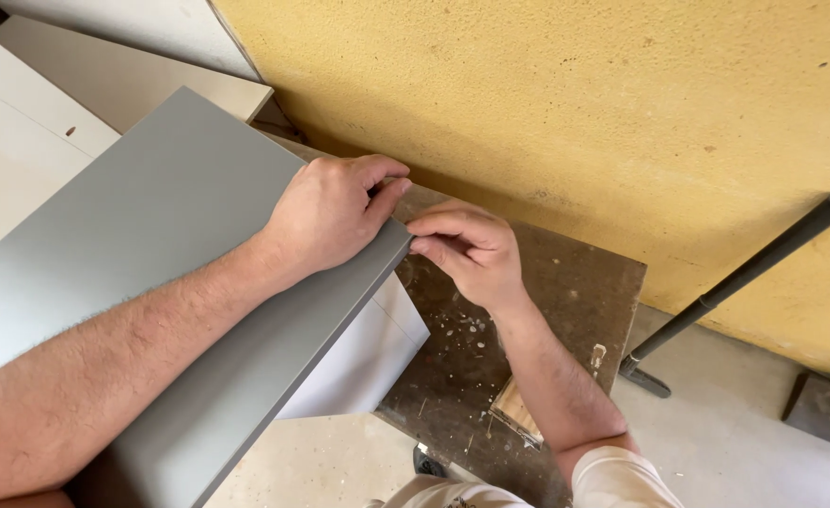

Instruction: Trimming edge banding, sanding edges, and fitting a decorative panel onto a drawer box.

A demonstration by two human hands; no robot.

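At the grey panel's (151, 245) corner, both hands' fingers (434, 226) pinch something, seemingly edge tape, hidden.

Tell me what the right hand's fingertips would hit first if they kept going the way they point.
The right hand points left at the grey panel; its corner edge comes first, then the left hand, though depth is uncertain.

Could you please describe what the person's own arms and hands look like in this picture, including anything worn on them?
Both arms are bare from the wrists up. The left hand and its forearm show fine hair; no glove, watch or ring is visible. The right hand is likewise bare, and its upper arm ends in a short light-coloured sleeve near the bottom edge.
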